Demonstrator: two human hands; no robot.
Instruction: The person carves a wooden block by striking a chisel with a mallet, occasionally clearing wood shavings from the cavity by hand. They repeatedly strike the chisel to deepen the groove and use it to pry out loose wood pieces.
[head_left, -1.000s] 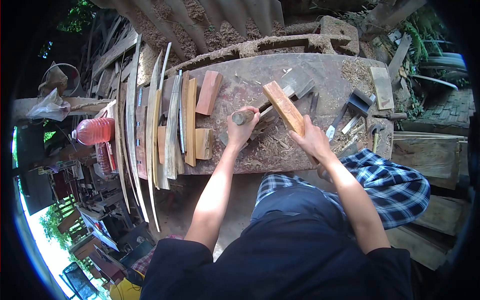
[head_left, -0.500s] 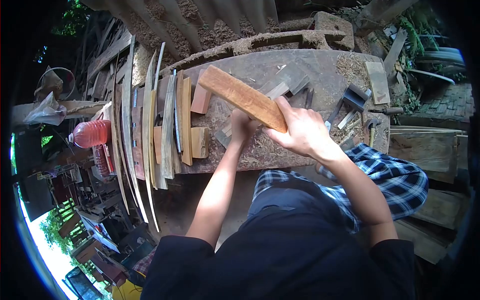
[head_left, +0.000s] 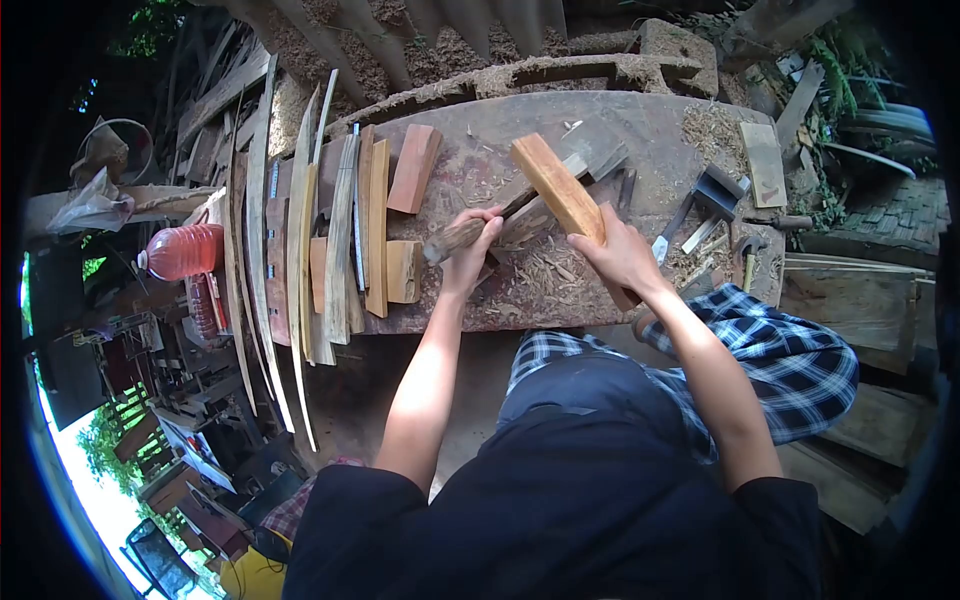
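My right hand [head_left: 622, 258] is wrapped round the lower part of an orange-brown wooden block [head_left: 556, 183], which tilts up to the left above the workbench [head_left: 480, 318]. In my left hand [head_left: 470, 252] is a tool with a thick, worn wooden handle [head_left: 452, 240]; its dark, narrow part points up and right toward the block. The tool's far end is hard to make out against the grey wood pieces behind it. Wood shavings [head_left: 550, 275] lie on the bench between my hands.
Long wood strips [head_left: 340, 240] and a reddish block [head_left: 414, 168] lie at the left. A bottle of red liquid [head_left: 185, 250] stands beyond them. At the right are a dark metal-headed tool [head_left: 715, 192], a hammer [head_left: 748, 248] and a pale board [head_left: 763, 165].
The block has moved right and turned steeper, held by my right hand alone. My left hand has come away from it and now holds the wooden-handled tool.
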